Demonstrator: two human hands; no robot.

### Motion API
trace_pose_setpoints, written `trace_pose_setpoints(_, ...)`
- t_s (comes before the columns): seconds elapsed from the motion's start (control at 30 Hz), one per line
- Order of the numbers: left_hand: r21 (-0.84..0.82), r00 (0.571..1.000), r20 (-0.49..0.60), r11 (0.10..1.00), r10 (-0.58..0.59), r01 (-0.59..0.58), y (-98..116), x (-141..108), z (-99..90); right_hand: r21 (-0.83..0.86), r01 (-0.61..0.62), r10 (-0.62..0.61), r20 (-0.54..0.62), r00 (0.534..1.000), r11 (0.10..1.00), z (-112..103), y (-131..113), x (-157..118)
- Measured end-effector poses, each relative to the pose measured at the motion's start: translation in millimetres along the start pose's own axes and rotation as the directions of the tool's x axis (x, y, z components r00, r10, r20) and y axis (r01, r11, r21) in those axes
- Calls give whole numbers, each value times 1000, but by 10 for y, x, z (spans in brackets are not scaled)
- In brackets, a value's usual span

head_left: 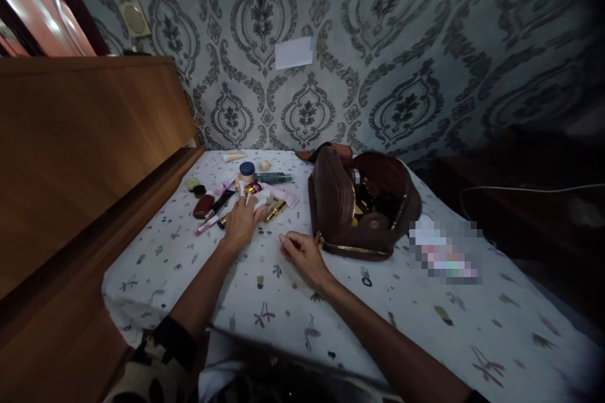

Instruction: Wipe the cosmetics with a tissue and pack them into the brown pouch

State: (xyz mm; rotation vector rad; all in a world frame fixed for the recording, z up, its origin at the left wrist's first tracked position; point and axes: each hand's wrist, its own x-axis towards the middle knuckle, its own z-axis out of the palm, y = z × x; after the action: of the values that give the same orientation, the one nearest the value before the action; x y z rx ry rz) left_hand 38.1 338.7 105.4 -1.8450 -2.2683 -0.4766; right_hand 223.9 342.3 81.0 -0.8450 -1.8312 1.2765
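Note:
My left hand (242,221) reaches into a cluster of cosmetics, its fingers on a small white item whose shape is mostly hidden. Close by lie a gold tube (276,210), a pink tube (286,196), a dark green bottle (274,177), a jar with a blue lid (246,170), a black tube (222,201) and a dark red case (203,206). My right hand (302,256) rests with curled fingers on the patterned cloth, in front of an open brown bag (331,201); whether it holds anything is hidden. Dark and gold items show inside the bag.
The white patterned cloth (189,283) covers the surface. A wooden panel (94,113) rises at the left, and a papered wall stands behind. Right of the bag lies a blurred-out item (444,255). A cream tube (234,156) lies near the wall.

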Motion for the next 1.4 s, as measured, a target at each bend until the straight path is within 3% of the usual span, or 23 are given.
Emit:
trace_pose_setpoints(0.23,-138,988,-133,989,-76,58,-121,55,52,12,-7,7,4,1000,1000,4,16,0)
trace_pose_setpoints(0.43,-389,909,-357,919,-216,66,-391,171,22,7,16,-16,-5,1000,1000,6,42,11)
trace_pose_setpoints(0.63,-432,886,-359,894,-292,120,-655,248,-116,-7,26,-26,-14,1000,1000,5,52,14)
trace_pose_setpoints(0.83,-474,911,-296,872,-288,121,-693,220,-193,-25,32,-33,-16,999,999,9,84,20)
trace_pose_setpoints(1.0,-480,938,-264,874,-224,74,-512,204,-145,-15,28,-29,-17,999,999,20,121,30)
trace_pose_setpoints(1.1,-435,951,-290,900,-105,-33,-354,216,-106,-1,39,-39,-12,999,999,18,104,24)
trace_pose_setpoints(1.27,-195,938,-276,944,209,-267,-80,161,18,21,41,-41,0,999,999,17,72,11)
trace_pose_setpoints(1.4,37,933,-180,950,312,-311,28,90,154,10,42,-42,-5,999,999,23,75,16)
